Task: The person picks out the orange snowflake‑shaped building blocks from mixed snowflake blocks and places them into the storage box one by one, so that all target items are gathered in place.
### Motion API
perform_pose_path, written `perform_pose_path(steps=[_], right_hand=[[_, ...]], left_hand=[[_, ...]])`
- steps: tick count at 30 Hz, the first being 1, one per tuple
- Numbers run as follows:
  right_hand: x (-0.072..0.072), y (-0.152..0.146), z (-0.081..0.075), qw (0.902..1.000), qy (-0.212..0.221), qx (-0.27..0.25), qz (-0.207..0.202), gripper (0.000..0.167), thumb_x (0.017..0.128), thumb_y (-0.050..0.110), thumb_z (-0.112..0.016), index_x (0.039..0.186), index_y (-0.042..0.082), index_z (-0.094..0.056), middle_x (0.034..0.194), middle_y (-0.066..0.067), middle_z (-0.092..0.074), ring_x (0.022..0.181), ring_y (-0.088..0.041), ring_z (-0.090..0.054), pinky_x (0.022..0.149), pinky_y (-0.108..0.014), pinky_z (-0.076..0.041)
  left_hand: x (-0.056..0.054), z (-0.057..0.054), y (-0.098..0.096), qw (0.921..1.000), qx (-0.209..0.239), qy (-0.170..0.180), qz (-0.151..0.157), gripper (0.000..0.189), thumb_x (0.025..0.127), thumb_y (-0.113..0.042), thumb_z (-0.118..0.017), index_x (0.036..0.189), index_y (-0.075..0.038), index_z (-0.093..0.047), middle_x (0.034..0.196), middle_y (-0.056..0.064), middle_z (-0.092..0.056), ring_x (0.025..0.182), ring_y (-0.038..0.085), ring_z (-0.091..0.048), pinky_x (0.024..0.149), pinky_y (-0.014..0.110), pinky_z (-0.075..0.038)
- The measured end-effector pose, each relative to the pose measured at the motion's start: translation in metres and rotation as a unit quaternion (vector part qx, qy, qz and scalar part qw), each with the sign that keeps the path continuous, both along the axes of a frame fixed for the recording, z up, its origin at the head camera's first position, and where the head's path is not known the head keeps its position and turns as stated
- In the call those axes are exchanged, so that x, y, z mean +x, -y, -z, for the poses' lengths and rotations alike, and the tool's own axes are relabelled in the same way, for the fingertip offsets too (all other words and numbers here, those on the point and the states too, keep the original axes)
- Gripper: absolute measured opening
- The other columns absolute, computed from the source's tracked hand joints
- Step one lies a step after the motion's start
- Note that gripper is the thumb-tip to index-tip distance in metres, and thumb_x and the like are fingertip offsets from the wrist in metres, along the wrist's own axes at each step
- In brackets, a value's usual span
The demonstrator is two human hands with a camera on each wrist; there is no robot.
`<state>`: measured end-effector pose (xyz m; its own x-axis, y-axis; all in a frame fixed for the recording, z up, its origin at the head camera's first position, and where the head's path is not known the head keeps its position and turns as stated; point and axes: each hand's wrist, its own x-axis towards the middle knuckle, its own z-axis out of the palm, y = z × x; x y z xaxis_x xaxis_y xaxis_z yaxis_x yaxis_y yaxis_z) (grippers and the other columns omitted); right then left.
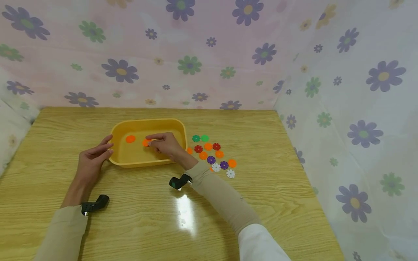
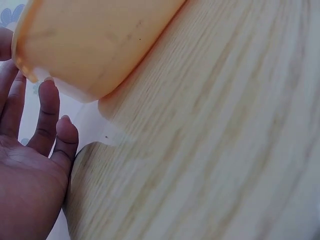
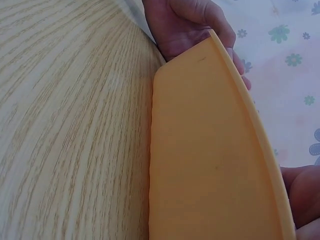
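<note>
A shallow yellow plastic tub point(image 1: 130, 165) stands on the table, with a flat orange disc point(image 1: 130, 139) lying inside at the left. My right hand point(image 1: 168, 145) reaches over the near rim and pinches another orange disc point(image 1: 145, 143) between thumb and index finger, low inside the tub. In the right wrist view the tub wall point(image 3: 210, 145) hides what that hand holds. At the tub's left end, the fairly straight fingers of my left hand point(image 1: 93, 159) rest against the outer wall and rim; the left wrist view shows this hand point(image 2: 30, 150) from its palm side.
Right of the tub lie several notched plastic discs: orange point(image 1: 232, 163), red point(image 1: 216, 146), green point(image 1: 204, 138), purple point(image 1: 224, 165) and white point(image 1: 230, 174). Flowered cloth point(image 1: 189, 87) borders the wooden table point(image 1: 137, 214) at the back and sides.
</note>
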<state>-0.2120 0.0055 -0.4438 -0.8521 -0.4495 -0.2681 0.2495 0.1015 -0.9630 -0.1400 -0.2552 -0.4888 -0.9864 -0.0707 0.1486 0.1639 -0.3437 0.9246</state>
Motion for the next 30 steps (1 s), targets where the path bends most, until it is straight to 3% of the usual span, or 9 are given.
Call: perform_pose_path(steps=[11, 19, 30], right_hand=[[-0.0027, 0.0046, 0.0006, 0.9980, 0.038, 0.051, -0.001, 0.021, 0.097, 0.006, -0.069, 0.116, 0.005, -0.077, 0.088, -0.001, -0.071, 0.056, -0.010, -0.045, 0.052, -0.020, -0.039], [-0.0045, 0.0089, 0.0033, 0.9946, 0.059, 0.084, -0.018, 0.014, 0.095, 0.006, -0.072, 0.107, 0.004, -0.079, 0.083, -0.001, -0.072, 0.054, -0.009, -0.048, 0.050, -0.017, -0.042], [-0.0040, 0.0087, 0.0016, 0.9927, 0.065, 0.091, -0.044, 0.017, 0.096, 0.005, -0.069, 0.111, 0.000, -0.077, 0.083, -0.004, -0.076, 0.052, -0.009, -0.047, 0.046, -0.017, -0.038]], left_hand=[[-0.0001, -0.0007, 0.0014, 0.9998, 0.009, -0.009, 0.014, 0.027, 0.094, 0.017, -0.058, 0.116, 0.009, -0.072, 0.131, -0.005, -0.070, 0.132, 0.000, -0.055, 0.101, 0.013, -0.048], [0.0009, -0.0018, 0.0019, 0.9998, 0.011, -0.002, 0.018, 0.027, 0.094, 0.017, -0.058, 0.117, 0.009, -0.072, 0.132, -0.006, -0.069, 0.132, -0.001, -0.054, 0.101, 0.014, -0.047], [0.0004, -0.0008, 0.0014, 0.9998, 0.006, -0.012, 0.015, 0.028, 0.094, 0.019, -0.057, 0.116, 0.009, -0.073, 0.132, -0.006, -0.070, 0.132, 0.000, -0.055, 0.102, 0.013, -0.047]])
